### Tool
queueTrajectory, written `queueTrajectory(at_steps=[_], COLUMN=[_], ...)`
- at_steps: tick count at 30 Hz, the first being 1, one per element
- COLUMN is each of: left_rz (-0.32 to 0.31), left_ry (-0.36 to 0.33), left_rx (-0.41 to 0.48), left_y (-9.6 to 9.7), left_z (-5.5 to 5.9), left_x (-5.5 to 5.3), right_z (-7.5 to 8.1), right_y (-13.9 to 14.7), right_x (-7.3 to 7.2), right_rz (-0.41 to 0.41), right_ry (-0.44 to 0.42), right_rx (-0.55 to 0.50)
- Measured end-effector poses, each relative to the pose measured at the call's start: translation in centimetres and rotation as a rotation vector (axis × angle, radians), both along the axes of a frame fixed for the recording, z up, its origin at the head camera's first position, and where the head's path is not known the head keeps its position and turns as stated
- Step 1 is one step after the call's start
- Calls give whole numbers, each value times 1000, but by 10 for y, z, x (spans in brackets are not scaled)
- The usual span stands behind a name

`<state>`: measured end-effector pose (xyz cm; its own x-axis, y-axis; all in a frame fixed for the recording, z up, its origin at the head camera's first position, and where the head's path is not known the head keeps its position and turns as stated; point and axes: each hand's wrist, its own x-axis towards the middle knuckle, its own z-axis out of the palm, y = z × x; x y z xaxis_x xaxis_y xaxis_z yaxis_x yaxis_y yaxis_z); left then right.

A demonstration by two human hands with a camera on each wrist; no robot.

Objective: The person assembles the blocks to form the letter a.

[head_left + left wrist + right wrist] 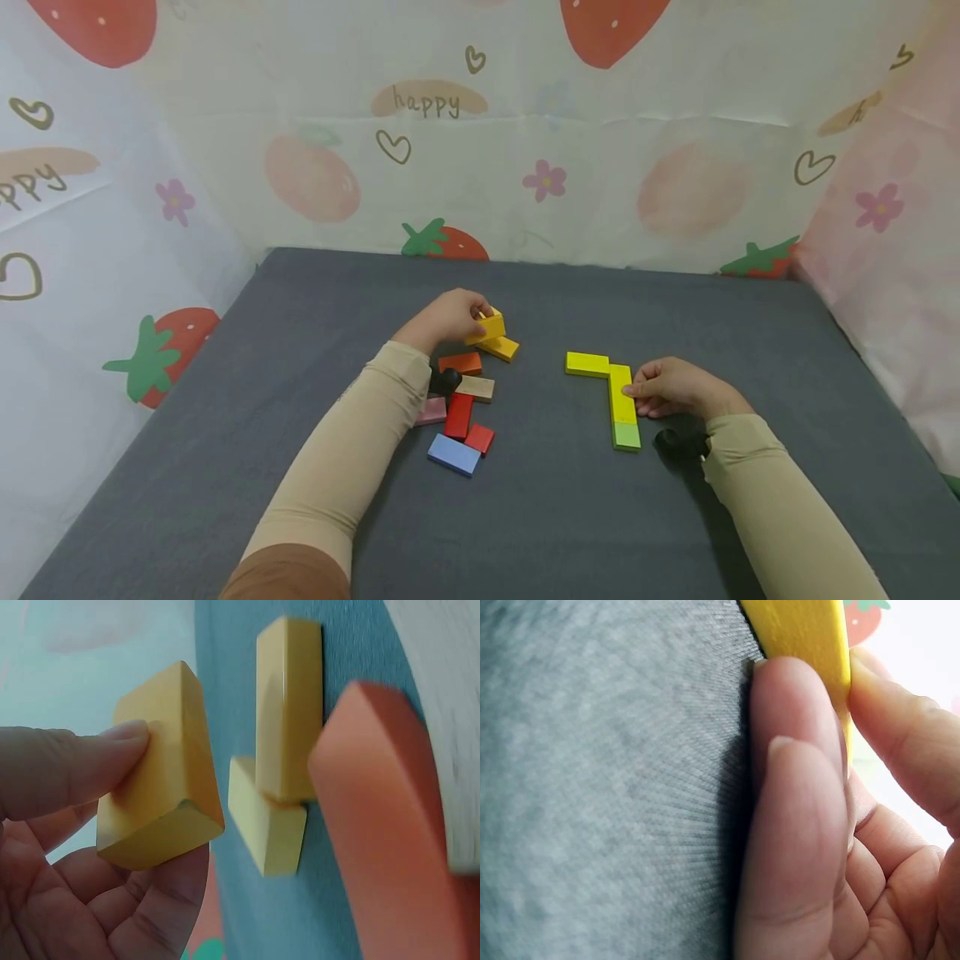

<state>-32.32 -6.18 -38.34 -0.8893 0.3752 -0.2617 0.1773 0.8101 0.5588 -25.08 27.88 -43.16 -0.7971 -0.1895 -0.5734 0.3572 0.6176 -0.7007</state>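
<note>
Holding amber block (154,787) in left hand (444,317), thumb on broad face, fingers behind; raised, left of tabletop's (525,517) middle, toward far edge. Pinching yellow bar (621,396) in right hand (681,387), thumb on top, fingers low along side facing right edge. Probably picking a piece while steadying the row.

To do well: lift amber block clear of spare amber block (501,348) and pale block (259,825) before carrying toward right edge. Press bar only lightly, or risk skewing joints with second yellow bar (587,364) and green block (626,437). Best set down flat, square to row, then nudge flush.

Looks: oblong, smooth, warm orange-yellow, edges slightly rounded, tilted in grip; small dark mark at one end-face corner, chip or stain, cannot tell. Brighter lemon on both bars; light green and shorter at row's near end. Left of middle, lying loose: orange block (461,363), tan block (476,388), blue block (454,455), the last closest to near edge.
</note>
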Motion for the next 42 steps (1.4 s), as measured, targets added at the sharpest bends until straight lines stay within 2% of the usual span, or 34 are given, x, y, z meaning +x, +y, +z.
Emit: queueTrajectory(at_steps=[11, 16, 24, 34, 42], left_rz=[-53, -74, -130, -203, -198], left_ry=[21, 3, -15, -22, -17], left_rx=[10, 25, 0, -28, -52], left_y=[27, 40, 58, 73, 77], left_z=[-5, -6, -10, -21, -28], left_x=[1, 2, 7, 9, 9], right_z=[1, 1, 1, 0, 0], right_y=[-1, 0, 0, 1, 1], right_x=[1, 0, 1, 1, 1], right_rz=[-2, -2, 0, 8, -3], right_ry=[5, 1, 6, 13, 11], right_rx=[7, 6, 5, 3, 5])
